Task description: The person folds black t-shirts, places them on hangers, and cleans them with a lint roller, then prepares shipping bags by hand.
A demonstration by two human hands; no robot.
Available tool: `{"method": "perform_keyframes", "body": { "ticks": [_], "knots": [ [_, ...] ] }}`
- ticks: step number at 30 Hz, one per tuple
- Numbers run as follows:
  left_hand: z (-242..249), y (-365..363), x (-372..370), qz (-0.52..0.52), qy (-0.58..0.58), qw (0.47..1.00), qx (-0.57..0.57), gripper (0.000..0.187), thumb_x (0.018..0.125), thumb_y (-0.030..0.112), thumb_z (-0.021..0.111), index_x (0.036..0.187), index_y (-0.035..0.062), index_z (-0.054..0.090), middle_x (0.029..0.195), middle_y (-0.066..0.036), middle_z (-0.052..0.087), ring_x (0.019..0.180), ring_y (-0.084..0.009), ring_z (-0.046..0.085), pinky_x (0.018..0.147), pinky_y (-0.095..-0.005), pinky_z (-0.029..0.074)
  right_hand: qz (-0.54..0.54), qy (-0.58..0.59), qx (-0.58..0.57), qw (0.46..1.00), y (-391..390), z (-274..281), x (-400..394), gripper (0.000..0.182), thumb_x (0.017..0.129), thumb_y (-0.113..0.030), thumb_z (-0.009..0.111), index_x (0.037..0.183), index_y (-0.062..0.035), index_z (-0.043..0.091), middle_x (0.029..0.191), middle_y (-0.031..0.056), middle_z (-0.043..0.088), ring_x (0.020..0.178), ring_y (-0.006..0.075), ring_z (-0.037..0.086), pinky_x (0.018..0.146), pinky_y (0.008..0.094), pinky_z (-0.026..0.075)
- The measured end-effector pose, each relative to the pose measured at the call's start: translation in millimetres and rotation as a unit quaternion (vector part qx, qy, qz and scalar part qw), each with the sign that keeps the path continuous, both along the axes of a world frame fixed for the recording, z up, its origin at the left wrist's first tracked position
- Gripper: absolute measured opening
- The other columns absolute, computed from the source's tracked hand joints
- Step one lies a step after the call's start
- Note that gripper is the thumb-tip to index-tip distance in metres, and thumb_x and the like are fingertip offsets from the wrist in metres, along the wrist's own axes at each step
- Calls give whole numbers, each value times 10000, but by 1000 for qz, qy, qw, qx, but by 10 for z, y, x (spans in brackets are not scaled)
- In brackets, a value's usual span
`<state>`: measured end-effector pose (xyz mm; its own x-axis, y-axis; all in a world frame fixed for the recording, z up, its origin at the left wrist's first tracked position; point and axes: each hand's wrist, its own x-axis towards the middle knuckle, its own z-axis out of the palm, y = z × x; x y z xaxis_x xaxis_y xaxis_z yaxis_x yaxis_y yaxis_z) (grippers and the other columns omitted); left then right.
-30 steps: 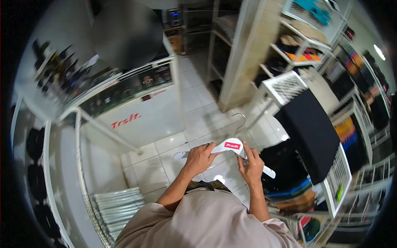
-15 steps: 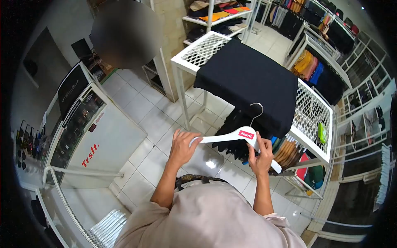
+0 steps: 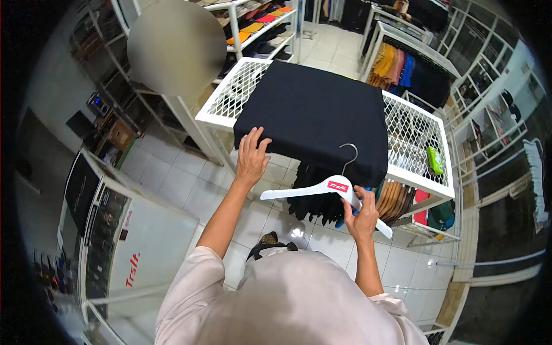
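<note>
A white clothes hanger (image 3: 305, 191) with a red "Trslt." label and a metal hook is in my right hand (image 3: 361, 214), gripped near its right arm. The hanger's left end is free in the air. My left hand (image 3: 252, 158) has its fingers spread at the near left edge of a black cloth garment (image 3: 313, 106). Its fingertips appear to touch the fabric. The garment lies flat over the white mesh-topped rack (image 3: 415, 129) and hangs over the near edge. The hanger's hook overlaps the garment's front edge in view.
A bright green packet (image 3: 434, 160) lies on the mesh at the right. Below the rack hang dark clothes and brown hangers (image 3: 395, 201). A white "Trslt." counter (image 3: 146, 253) stands at left. Cap shelves (image 3: 259, 34) and another clothes rack (image 3: 391, 66) are behind.
My left hand has let go of the hanger's left end and moved up to the garment's edge. My right hand still holds the hanger. The view has shifted towards the rack.
</note>
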<state>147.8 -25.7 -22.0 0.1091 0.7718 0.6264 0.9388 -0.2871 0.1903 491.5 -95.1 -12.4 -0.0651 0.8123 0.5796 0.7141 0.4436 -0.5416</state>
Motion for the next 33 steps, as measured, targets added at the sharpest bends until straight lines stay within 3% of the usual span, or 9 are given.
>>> {"method": "perform_keyframes", "body": {
  "ticks": [3,5,6,7,10,13,19,29,33],
  "knots": [
    [-57,169,-151,-46,15,999,24,451,746,7,786,1152,78,601,1505,-160,476,1417,-367,441,1148,-529,365,-7,-25,5,1000,37,3,-158,389,829,-128,819,1172,-70,644,1063,142,660,860,337,698,693,410,569],
    [-10,192,-263,-88,10,995,43,293,776,44,745,1054,62,656,1419,-138,556,1360,-341,498,1102,-510,408,-27,-28,-1,999,18,25,-296,373,810,-116,827,1144,-75,668,1046,133,662,825,324,696,681,404,564],
    [108,190,-275,-100,-15,993,65,164,791,55,718,951,42,680,1264,-124,660,1254,-321,590,1039,-497,459,-14,-28,5,1000,12,-5,-355,368,798,-111,833,1131,-74,680,1034,129,664,817,316,696,676,399,562],
    [163,216,-315,-108,-16,992,63,164,791,55,718,951,42,680,1264,-124,660,1254,-321,590,1039,-497,459,0,-27,12,1000,10,-22,-434,363,787,-105,839,1117,-74,692,1022,124,667,810,307,696,670,394,559],
    [337,285,-381,-154,-90,979,95,167,825,55,723,984,19,687,1013,-125,730,1046,-327,679,946,-463,501,31,-52,54,997,-32,-56,-678,382,733,-75,849,1096,-83,732,982,81,688,815,261,682,680,363,534],
    [500,290,-407,-148,-144,976,61,131,860,40,713,988,13,699,1031,-143,732,1000,-336,688,926,-444,508,48,-93,72,992,-90,-126,-937,413,712,-78,845,1113,-118,754,1015,25,699,826,216,632,704,361,459],
    [661,196,-418,-187,-187,964,38,144,876,17,692,1020,17,672,1028,-133,727,990,-336,686,927,-454,507,28,-136,77,987,71,-123,-1285,422,766,-117,820,1182,-129,750,1055,4,700,894,211,616,761,372,443],
    [727,48,-575,-203,-160,966,-9,144,877,-7,658,1019,17,666,1126,-128,722,1143,-339,657,1038,-489,471,-204,-65,107,971,260,255,-903,321,803,-189,862,1069,-70,727,1051,121,614,825,301,665,705,399,536],
    [747,28,-588,-205,-160,965,-22,138,880,-6,660,1016,14,665,1132,-124,722,1160,-351,649,1045,-487,467,-277,-86,88,953,337,426,-788,384,804,-169,847,1145,-102,682,1127,128,578,876,344,677,734,428,565]
  ]
}}
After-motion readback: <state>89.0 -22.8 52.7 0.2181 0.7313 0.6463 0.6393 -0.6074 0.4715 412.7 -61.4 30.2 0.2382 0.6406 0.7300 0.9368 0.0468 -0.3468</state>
